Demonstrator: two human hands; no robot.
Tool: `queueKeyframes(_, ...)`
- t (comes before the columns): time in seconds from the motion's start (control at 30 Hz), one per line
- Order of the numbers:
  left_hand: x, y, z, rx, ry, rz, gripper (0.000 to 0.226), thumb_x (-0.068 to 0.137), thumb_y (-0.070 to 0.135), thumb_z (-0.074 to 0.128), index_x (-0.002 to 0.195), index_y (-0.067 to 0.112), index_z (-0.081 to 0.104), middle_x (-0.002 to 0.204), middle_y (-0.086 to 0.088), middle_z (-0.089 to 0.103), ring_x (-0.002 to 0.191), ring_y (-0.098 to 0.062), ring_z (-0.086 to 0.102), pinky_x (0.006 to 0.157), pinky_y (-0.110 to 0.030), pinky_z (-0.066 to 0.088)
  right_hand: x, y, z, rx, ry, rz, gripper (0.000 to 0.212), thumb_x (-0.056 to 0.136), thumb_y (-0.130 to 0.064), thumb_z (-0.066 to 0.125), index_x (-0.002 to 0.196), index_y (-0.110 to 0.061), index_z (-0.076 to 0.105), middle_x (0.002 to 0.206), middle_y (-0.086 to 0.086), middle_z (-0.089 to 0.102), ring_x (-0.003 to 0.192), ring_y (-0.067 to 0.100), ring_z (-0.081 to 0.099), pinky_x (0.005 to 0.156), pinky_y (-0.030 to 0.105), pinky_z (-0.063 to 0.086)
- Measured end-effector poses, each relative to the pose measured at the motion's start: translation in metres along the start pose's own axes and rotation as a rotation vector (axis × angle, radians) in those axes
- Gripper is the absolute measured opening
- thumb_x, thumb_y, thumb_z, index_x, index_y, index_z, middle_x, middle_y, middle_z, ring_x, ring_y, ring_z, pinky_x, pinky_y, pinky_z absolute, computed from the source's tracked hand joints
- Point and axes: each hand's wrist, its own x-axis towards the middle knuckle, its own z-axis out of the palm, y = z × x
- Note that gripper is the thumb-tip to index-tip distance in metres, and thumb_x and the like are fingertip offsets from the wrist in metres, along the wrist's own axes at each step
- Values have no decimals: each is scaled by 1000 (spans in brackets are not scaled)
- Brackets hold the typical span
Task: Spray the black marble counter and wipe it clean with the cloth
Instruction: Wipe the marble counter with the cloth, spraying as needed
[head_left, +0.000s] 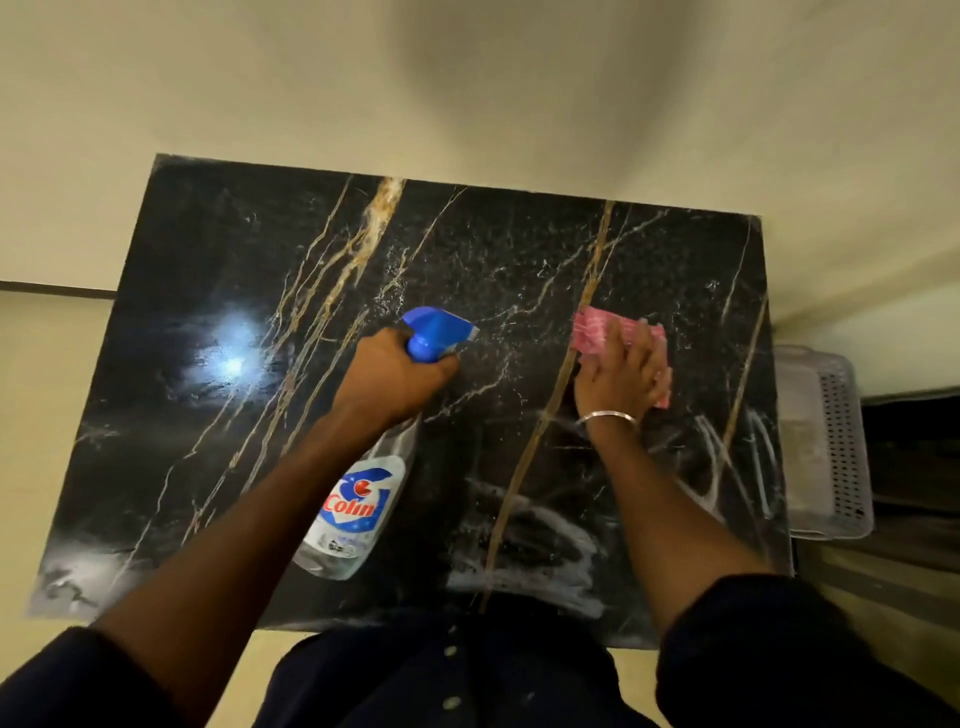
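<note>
The black marble counter (218, 322) with gold and white veins fills the middle of the head view. My left hand (395, 379) grips the neck of a clear spray bottle (358, 509) with a blue trigger head, its nozzle pointing away over the counter's middle. Fine white droplets speckle the stone beyond the nozzle. My right hand (621, 376) lies flat on a pink cloth (595, 330) pressed to the counter right of centre. Wet smear streaks mark the near right part of the counter.
A cream wall rises behind the counter. A grey perforated plastic basket (826, 441) sits just off the counter's right edge. A bright light glare reflects on the left part of the stone. My dark shirt is at the near edge.
</note>
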Motion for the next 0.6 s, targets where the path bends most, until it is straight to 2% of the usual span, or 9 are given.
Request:
queueKeyframes(0.1, -1, -11, -11, -2, 1, -31, 23, 85, 31, 70, 101, 18, 59, 70, 10, 58, 60, -3, 57, 45, -7, 36, -32, -58, 17, -36, -80, -206, 64, 90, -41, 38, 153, -34, 29, 165, 8, 12, 151, 36, 3, 117, 62, 8)
queueKeyframes(0.23, -5, -19, -18, 14, 17, -28, 29, 84, 34, 71, 104, 17, 59, 69, 10, 56, 60, 0, 56, 48, -10, 38, -91, -112, 42, -57, -136, -418, 62, 93, -39, 38, 154, -34, 26, 165, 8, 12, 152, 35, 4, 118, 61, 6)
queueKeyframes(0.3, -5, -20, -20, 25, -4, -12, 31, 84, 35, 70, 106, 16, 58, 71, 9, 57, 63, -2, 57, 52, -15, 39, -101, -110, 45, -43, -157, -547, 60, 93, -38, 36, 152, -32, 27, 165, 8, 17, 152, 35, 8, 118, 61, 11)
queueKeyframes(0.4, -2, -18, -20, 59, -27, 6, 30, 84, 34, 70, 105, 16, 59, 71, 9, 57, 62, -2, 57, 51, -15, 38, -93, -79, 40, -81, -162, -684, 57, 94, -39, 35, 150, -31, 31, 164, 5, 18, 152, 31, 9, 118, 59, 15)
queueKeyframes(0.47, 0, -16, -16, 79, -33, 19, 33, 83, 34, 71, 107, 13, 62, 70, 9, 57, 61, -2, 57, 50, -15, 37, -88, -51, 33, -95, -124, -612, 55, 96, -38, 39, 151, -32, 35, 165, 2, 18, 153, 28, 7, 118, 58, 14)
queueKeyframes(0.6, 1, -14, -9, 58, -80, 33, 32, 83, 32, 71, 108, 12, 62, 72, 5, 61, 63, -5, 60, 52, -14, 41, -79, 9, 12, -74, -29, -283, 58, 92, -37, 33, 150, -31, 37, 164, 2, 22, 152, 29, 13, 119, 57, 15)
